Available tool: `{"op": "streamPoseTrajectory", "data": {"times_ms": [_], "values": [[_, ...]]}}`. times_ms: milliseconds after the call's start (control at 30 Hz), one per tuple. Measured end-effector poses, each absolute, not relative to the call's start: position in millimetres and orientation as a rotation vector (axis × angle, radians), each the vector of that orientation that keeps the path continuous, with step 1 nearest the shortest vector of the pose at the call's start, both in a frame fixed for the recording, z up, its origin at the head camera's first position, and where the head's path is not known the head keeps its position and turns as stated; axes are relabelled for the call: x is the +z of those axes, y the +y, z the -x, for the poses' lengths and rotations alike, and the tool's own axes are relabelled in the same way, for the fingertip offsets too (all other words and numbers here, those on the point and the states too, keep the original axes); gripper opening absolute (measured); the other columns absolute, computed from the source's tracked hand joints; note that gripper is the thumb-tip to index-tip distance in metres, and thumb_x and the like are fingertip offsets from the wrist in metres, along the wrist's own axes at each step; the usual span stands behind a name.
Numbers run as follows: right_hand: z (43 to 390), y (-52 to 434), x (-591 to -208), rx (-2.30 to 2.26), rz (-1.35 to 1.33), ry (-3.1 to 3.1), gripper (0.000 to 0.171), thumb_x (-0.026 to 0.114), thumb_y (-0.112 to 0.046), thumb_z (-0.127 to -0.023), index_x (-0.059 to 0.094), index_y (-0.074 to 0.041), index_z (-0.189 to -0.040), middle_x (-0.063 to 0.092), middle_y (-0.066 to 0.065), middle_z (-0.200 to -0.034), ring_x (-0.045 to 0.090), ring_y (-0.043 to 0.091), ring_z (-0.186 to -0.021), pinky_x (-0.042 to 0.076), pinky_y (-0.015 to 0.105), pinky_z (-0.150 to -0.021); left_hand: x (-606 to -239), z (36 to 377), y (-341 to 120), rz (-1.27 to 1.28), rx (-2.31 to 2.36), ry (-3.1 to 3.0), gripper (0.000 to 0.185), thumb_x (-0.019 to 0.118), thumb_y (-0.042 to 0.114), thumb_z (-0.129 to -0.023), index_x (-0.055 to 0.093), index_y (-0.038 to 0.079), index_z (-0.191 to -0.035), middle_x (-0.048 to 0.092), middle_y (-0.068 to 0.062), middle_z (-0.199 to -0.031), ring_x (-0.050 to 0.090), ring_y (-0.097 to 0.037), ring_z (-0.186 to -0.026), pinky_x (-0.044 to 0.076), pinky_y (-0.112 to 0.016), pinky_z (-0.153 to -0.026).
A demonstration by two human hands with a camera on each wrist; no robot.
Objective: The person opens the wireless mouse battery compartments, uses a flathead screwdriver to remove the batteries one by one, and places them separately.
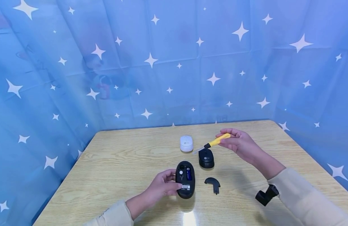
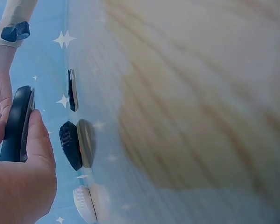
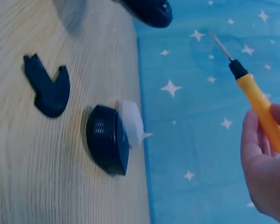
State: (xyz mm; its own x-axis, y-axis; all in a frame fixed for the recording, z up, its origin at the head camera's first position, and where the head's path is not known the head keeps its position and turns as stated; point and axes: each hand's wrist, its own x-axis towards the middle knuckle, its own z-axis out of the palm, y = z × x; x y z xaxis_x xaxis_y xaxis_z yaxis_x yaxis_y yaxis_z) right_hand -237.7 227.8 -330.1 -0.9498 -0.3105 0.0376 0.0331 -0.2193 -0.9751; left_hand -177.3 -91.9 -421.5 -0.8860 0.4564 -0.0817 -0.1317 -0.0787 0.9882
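My left hand (image 1: 164, 184) grips a black computer mouse (image 1: 185, 191), underside turned toward the head camera. A blue battery (image 1: 189, 174) lies in its uncovered slot, beside a white round spot and above a white label. My right hand (image 1: 238, 143) pinches a screwdriver (image 1: 220, 139) by its yellow handle, its metal shaft pointing down and left, up and away from the held mouse. On the table, right of that mouse, lies a curved black battery cover (image 1: 213, 182). In the right wrist view the screwdriver (image 3: 259, 105) sits between thumb and fingers.
A second black mouse (image 1: 206, 159) stands on the wooden table (image 1: 120, 157) below the screwdriver. Behind it to the left is a white mouse (image 1: 186, 143). A blue curtain with white stars (image 1: 174, 62) hangs beyond the table's back edge.
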Motion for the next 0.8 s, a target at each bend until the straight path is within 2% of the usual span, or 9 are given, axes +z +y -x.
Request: {"op": "streamPoseTrajectory", "data": {"times_ms": [200, 367, 500, 700, 800], "values": [[234.8, 221.5, -326.4, -2.348, 0.352, 1.624, 0.022, 0.056, 0.006, -0.094, 0.053, 0.002, -0.115, 0.065, 0.010, -0.111, 0.064, 0.019, -0.105, 0.051, 0.032, -0.094, -420.5, 176.5, -91.3, -0.363, 2.012, 1.806, 0.054, 0.067, 0.004, -0.080, 0.052, -0.006, -0.131, 0.063, -0.013, -0.106, 0.065, -0.023, -0.092, 0.058, -0.034, -0.077], [228.9, 212.0, -321.5, -2.366, 0.401, 1.565, 0.017, 0.053, 0.000, -0.098, 0.061, -0.004, -0.112, 0.066, 0.009, -0.112, 0.064, 0.020, -0.106, 0.052, 0.034, -0.093, -420.6, 176.4, -90.3, -0.381, 2.006, 1.818, 0.054, 0.067, 0.004, -0.080, 0.052, -0.007, -0.131, 0.063, -0.012, -0.105, 0.065, -0.022, -0.092, 0.059, -0.033, -0.076], [224.8, 203.2, -320.4, -2.343, 0.377, 1.625, 0.020, 0.056, -0.003, -0.098, 0.062, -0.007, -0.117, 0.067, 0.008, -0.112, 0.064, 0.021, -0.107, 0.053, 0.036, -0.091, -421.2, 175.1, -89.9, -0.383, 2.006, 1.818, 0.054, 0.066, 0.003, -0.079, 0.052, -0.008, -0.130, 0.063, -0.013, -0.104, 0.065, -0.022, -0.091, 0.059, -0.034, -0.076], [218.6, 189.5, -321.8, -2.321, 0.344, 1.833, 0.039, 0.061, -0.007, -0.096, 0.048, 0.008, -0.129, 0.068, 0.009, -0.112, 0.065, 0.020, -0.106, 0.052, 0.035, -0.091, -420.6, 174.1, -89.7, -0.392, 1.997, 1.811, 0.054, 0.066, 0.004, -0.080, 0.051, -0.008, -0.130, 0.062, -0.013, -0.104, 0.065, -0.022, -0.091, 0.059, -0.035, -0.077], [213.1, 182.5, -321.5, -2.259, 0.385, 2.010, 0.047, 0.063, -0.011, -0.095, 0.045, 0.012, -0.133, 0.067, 0.012, -0.115, 0.065, 0.021, -0.106, 0.052, 0.034, -0.091, -420.9, 174.3, -89.6, -0.400, 1.994, 1.810, 0.053, 0.065, 0.003, -0.080, 0.051, -0.008, -0.130, 0.062, -0.013, -0.104, 0.065, -0.022, -0.091, 0.059, -0.035, -0.077]]}}
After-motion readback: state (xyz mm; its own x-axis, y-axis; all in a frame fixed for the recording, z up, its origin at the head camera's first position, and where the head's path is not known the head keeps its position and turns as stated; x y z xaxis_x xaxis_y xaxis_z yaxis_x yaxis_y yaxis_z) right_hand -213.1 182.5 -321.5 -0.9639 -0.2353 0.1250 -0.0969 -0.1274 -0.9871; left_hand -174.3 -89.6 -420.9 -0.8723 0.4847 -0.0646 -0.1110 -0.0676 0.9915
